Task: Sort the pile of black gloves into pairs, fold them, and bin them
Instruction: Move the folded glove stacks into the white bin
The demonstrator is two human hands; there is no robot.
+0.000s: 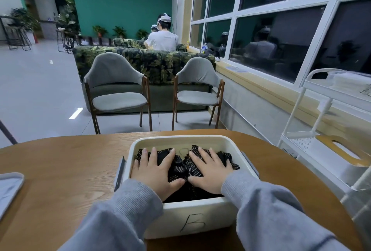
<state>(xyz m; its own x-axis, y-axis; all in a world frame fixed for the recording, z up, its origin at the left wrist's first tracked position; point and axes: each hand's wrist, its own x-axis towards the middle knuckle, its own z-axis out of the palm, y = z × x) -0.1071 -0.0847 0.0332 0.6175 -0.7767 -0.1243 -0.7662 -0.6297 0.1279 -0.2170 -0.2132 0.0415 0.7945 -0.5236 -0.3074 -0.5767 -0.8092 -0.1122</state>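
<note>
Gloves (181, 167), black with a pattern of pale dots, lie heaped inside the white bin (180, 139) that stands on the wooden tabletop (66, 162), its near wall marked with a hand-drawn letter B. Judging by how things lie, the binning step is in hand: the gloves are already in the container and are being pressed down or settled flat, though whether they are properly paired and folded cannot be told from the bunched fabric. No loose gloves show on the visible tabletop, so the task looks close to its end. The next move probably calls for lifting both hands straight up without dragging fabric out, then checking that nothing hangs over the rim. The left hand (155, 172) lies flat with its fingers straight and spread, palm down on the left part of the heap, its thumb reaching toward the middle. The right hand (209, 171) mirrors it on the right part, fingers likewise straight and splayed, thumb pointing inward so the two thumbs come close together over the centre. Neither hand grips anything; both only rest or press on the gloves. Grey sleeves cover both forearms to the wrists.
</note>
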